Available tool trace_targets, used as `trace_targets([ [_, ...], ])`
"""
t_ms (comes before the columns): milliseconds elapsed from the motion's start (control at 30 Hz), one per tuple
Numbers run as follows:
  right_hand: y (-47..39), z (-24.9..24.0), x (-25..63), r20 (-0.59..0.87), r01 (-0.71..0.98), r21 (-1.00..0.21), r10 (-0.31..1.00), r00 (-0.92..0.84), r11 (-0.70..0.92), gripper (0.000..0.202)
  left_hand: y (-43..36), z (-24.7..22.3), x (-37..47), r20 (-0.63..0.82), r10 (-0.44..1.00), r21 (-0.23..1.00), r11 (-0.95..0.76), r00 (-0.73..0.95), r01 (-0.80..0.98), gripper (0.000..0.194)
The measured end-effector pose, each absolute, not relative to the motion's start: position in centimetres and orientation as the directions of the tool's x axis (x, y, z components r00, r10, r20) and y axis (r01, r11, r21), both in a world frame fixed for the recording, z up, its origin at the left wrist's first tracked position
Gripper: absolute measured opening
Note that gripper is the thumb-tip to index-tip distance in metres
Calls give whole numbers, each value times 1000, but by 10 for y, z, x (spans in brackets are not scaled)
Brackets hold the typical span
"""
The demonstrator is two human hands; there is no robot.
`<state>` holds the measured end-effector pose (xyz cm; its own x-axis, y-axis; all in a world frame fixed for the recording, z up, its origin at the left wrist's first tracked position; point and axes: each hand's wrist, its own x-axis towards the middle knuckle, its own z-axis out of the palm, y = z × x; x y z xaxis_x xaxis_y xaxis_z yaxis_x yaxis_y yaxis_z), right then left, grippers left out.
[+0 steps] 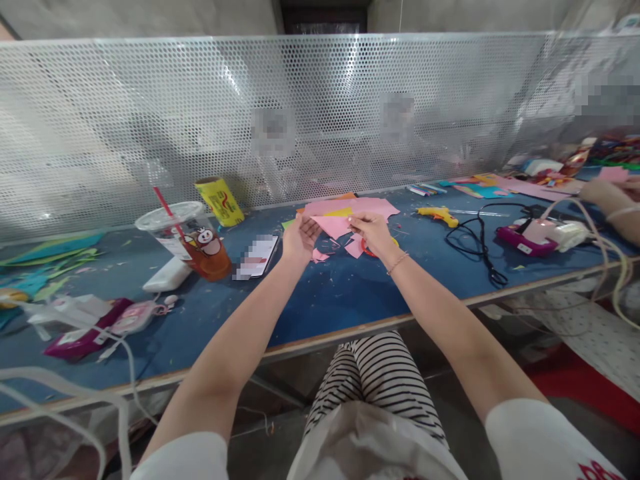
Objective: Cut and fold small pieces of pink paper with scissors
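Note:
A piece of pink paper (pixel 332 225) spans the gap between my hands, just above the blue table. My right hand (pixel 371 231) pinches its right end between thumb and fingertips. At the paper's left corner is my left hand (pixel 301 238), palm turned inward and fingers fairly straight; its exact grip is partly hidden. Behind my hands lies a larger pink sheet (pixel 377 205), with a yellow strip (pixel 339 212) showing above the held piece. Pink scraps (pixel 355 247) and a red ring-shaped handle (pixel 367 249), partly covered, lie under my right hand.
Left stand a drink cup with straw (pixel 207 250), a yellow packet (pixel 220 201), a phone (pixel 257 257) and a purple power strip (pixel 90 333). Right are a yellow glue gun (pixel 438 216), black cable (pixel 477 247) and another person's hand (pixel 607 193). A perforated metal screen (pixel 320 120) stands behind.

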<state>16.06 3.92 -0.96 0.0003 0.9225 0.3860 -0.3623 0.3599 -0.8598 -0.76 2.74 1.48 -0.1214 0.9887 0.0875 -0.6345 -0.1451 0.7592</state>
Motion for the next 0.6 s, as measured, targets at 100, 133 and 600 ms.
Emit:
trace_targets([
  [100,41,-11,161,389,-350,-863,921,-3,363,23,22,17,-4,116,991,794,-136,-73,-593,31],
  [133,41,-11,161,387,-346,-866,922,-6,361,23,21,16,-2,136,989,805,-148,-64,-574,30],
  [600,36,-9,157,375,-287,-898,921,-105,333,26,20,11,0,158,983,846,-183,-93,-501,26],
])
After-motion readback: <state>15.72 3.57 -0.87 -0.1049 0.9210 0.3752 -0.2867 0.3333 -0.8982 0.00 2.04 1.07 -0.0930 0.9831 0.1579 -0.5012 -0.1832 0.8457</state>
